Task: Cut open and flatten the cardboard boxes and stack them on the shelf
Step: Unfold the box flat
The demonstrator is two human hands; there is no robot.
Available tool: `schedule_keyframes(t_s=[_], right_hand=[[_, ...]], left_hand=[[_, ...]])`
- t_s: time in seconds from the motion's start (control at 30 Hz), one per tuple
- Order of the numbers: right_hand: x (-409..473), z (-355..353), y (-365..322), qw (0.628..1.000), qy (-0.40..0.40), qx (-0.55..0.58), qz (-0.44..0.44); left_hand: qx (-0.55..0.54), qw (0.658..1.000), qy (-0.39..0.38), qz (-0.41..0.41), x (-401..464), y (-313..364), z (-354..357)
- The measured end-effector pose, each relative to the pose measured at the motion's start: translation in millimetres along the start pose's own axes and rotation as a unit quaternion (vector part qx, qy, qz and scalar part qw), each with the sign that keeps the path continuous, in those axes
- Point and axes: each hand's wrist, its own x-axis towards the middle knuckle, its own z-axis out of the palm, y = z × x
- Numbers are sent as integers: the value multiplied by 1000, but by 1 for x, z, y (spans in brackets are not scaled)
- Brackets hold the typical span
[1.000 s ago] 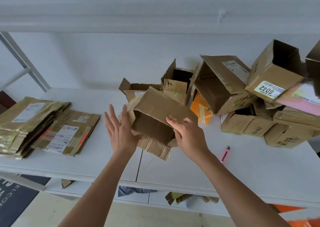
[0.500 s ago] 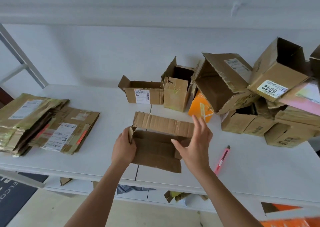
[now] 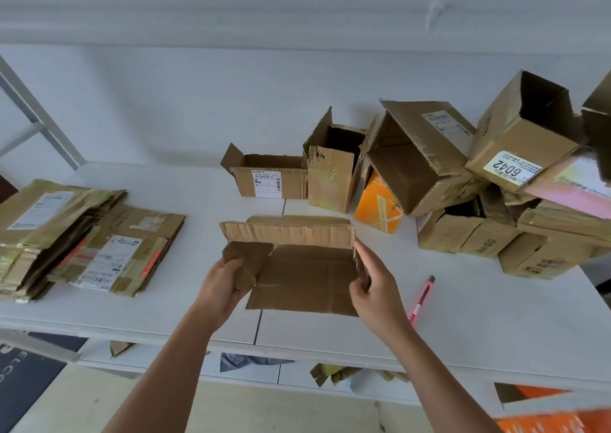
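On the white tabletop (image 3: 165,303), near its front edge, lies a brown opened-out cardboard box (image 3: 297,267); the left hand (image 3: 221,287) grips its torn left flap, the right hand (image 3: 377,287) pinches its right edge. A pink utility knife (image 3: 421,300) lies just beside.

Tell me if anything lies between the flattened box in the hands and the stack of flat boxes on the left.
Nothing visible does. The flattened box, gripped by the left hand and right hand, has only bare white shelf between it and the stack. The pink cutter lies on the opposite side.
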Motion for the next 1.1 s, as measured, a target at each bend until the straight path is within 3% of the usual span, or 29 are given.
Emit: schedule_keyframes(t_s=[0.1,0.2,0.27,0.37,0.43,0.57,0.67,0.73,0.8,0.9,1.1], right_hand=[[8,-14,10,996,-67,-63,-12],[8,-17,25,971,-186,-151,-14],[5,-12,35,942,-270,-201,-7],[1,0,44,903,-334,-269,9],[2,9,44,898,-328,-292,18],[23,32,41,931,-206,-300,-7],[26,47,60,906,-201,-373,-18],[18,53,78,877,-211,-430,-28],[11,56,90,871,-196,-449,-30],[11,60,94,878,-173,-445,-18],[18,58,94,883,-193,-429,-1]], left_hand=[[-162,980,-91,-70,-4,1,-29],[-201,969,-101,-103,-4,-8,-56],[-130,978,-75,-142,-2,-17,-65],[92,981,-47,-164,-3,-27,-64],[276,952,30,-129,1,-34,-59],[561,818,101,-78,3,-38,-27],[694,713,99,23,8,-48,-9],[700,707,27,96,13,-61,-4],[696,709,-12,109,16,-78,-6],[734,662,27,147,18,-102,-15],[749,644,32,152,22,-110,-19]])
